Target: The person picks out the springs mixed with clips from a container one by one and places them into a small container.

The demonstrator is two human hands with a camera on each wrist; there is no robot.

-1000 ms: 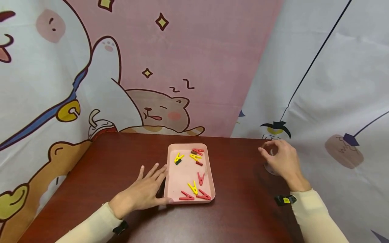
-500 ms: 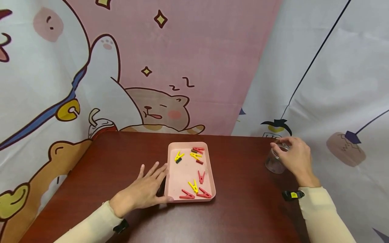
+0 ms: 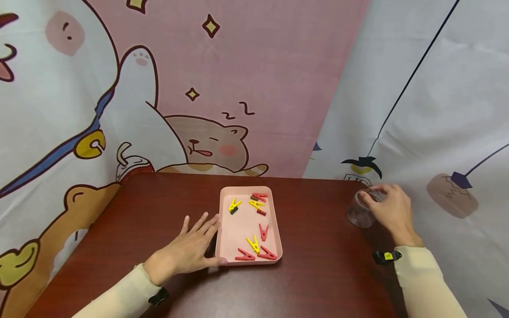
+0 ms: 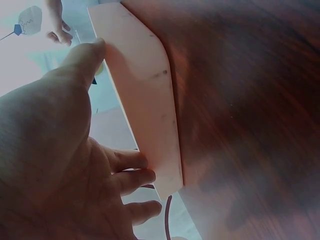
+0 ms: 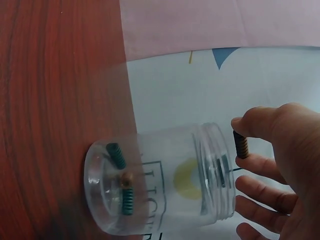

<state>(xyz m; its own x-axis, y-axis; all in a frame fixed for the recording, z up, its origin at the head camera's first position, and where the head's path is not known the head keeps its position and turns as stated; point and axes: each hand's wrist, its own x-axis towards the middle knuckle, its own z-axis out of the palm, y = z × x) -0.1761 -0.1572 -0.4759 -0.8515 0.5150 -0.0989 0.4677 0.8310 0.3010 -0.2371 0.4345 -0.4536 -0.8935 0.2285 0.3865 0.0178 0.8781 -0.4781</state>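
My right hand is at the mouth of a clear, screw-necked jar. Between thumb and index finger, it pinches a small dark brown coil spring, best seen in the right wrist view just outside the rim. A green spring and others lie at the bottom of the jar. My left hand, fingers spread, rests against the left side of a pink tray. Inside the tray lie red and yellow clothespins, such as a yellow one, and a few springs like the dark green one.
The tray and jar stand apart on a dark reddish-brown table. A cartoon-printed cloth hangs right behind the table and along its sides, close beyond the jar.
My right hand has shifted right and slightly towards me, revealing more of the jar, and its fingers have dipped slightly at the mouth. The left hand and tray stay put.
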